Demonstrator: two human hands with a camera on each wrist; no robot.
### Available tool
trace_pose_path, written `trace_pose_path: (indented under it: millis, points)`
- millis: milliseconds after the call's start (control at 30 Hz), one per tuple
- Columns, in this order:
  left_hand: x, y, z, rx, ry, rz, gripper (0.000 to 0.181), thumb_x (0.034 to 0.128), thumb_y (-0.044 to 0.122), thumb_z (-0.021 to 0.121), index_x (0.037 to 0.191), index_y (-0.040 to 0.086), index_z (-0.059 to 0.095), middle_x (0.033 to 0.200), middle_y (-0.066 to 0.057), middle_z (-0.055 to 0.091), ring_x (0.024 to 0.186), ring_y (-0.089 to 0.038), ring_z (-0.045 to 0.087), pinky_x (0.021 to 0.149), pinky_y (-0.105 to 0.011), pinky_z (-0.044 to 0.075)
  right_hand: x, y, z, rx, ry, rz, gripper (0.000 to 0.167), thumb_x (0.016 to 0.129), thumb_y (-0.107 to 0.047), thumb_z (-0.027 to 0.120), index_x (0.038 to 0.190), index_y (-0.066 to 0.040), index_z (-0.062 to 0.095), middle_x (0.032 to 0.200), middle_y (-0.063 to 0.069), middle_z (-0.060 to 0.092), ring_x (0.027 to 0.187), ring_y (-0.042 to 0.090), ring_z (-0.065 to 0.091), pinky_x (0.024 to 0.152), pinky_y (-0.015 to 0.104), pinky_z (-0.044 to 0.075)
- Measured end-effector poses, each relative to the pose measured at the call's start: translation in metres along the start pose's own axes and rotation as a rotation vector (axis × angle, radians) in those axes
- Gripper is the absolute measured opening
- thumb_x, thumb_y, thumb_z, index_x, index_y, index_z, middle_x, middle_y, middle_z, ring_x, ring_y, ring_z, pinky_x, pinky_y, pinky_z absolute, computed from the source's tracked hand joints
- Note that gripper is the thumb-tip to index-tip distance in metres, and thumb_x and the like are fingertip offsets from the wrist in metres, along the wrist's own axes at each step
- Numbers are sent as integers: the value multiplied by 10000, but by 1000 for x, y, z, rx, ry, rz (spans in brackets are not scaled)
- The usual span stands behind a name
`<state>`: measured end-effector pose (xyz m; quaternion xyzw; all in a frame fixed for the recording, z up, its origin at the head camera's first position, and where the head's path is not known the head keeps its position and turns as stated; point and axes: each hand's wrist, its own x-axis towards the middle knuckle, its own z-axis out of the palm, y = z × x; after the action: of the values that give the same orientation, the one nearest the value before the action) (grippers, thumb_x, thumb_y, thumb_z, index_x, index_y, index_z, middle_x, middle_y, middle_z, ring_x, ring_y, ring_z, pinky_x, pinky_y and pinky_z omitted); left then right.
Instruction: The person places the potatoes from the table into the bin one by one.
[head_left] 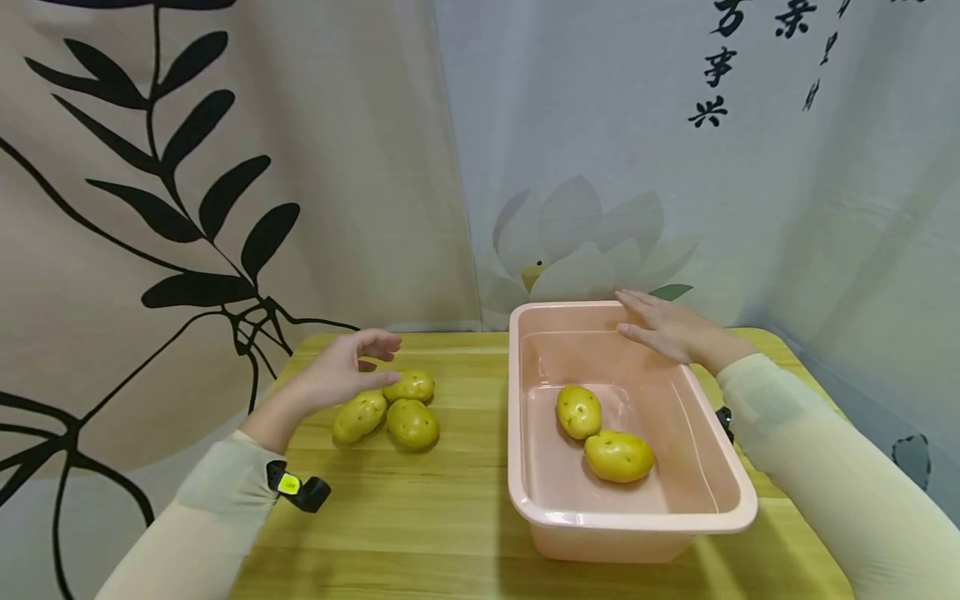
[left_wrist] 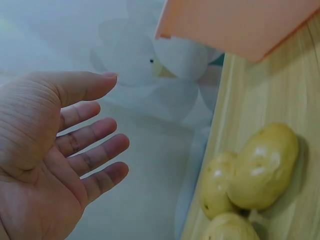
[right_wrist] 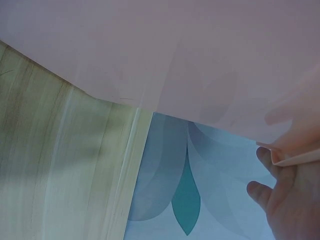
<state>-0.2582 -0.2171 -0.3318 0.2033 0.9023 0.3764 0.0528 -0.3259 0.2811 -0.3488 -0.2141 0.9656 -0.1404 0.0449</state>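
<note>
The left grip (head_left: pixel 347 368) hangs over the 3 potatoes (head_left: pixel 413 424) clustered on the table (head_left: pixel 405 533), wide and holding nothing: its thumb stands well off from the loosely bent fingers (left_wrist: pixel 100 137), and the left wrist view shows that grip apart from the potatoes. The right grip (head_left: pixel 671 327) rests across the far right corner of the pink tub (head_left: pixel 630 522); whether it pinches the rim there or only lies on it, I cannot tell. Another 2 potatoes (head_left: pixel 619 457) lie inside the tub, on its floor.

For a clean pick from this stance, I would favour the clustered potato closest to the tub, as its near and right sides look free. Come down from above rather than sweeping in from the side, so the neighbours are not shoved. The skins look smooth and rounded, so a nudge off centre would probably set them rolling; close round the widest part. Any carry should clear the tub's raised side wall, and light steady contact from the right grip should keep the tub from shifting
</note>
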Motion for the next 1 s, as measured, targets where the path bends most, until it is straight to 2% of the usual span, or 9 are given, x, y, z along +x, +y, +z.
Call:
trace_pose_path:
  millis: [300, 533, 767, 1000]
  points:
    - [-2, -26, -6, 51, 33, -64, 544, 887, 245, 711, 1353, 68, 494, 1318, -126, 536, 1193, -315, 502, 1005, -524, 402, -2, 0, -1, -9, 1, 3, 725, 992, -562, 347, 1552, -145, 149, 1594, 136, 127, 1425, 398, 162, 1098, 625, 158]
    - [-4, -54, -7, 123, 43, -92, 597, 894, 312, 697, 1372, 35, 471, 1355, -182, 504, 1216, -350, 475, 1004, -552, 386, -2, 0, 0, -2, 0, 12, 717, 995, -543, 366, 1554, -156, 139, 1597, 126, 123, 1424, 398, 169, 1097, 627, 162]
    - [-8, -84, -2, 116, 73, -114, 618, 883, 321, 708, 1372, 32, 465, 1354, -192, 497, 1209, -367, 477, 969, -566, 412, -1, 1, 1, -6, 12, -4, 710, 997, -537, 366, 1553, -154, 148, 1596, 119, 130, 1432, 378, 159, 1106, 612, 158]
    - [-9, -107, 5, 97, 71, -144, 713, 868, 313, 726, 1434, 31, 397, 1438, -180, 434, 1296, -377, 404, 1037, -583, 328, 0, 1, 1, 5, 11, 5, 697, 1001, -512, 384, 1553, -159, 147, 1599, 112, 122, 1432, 379, 159, 1104, 618, 157]
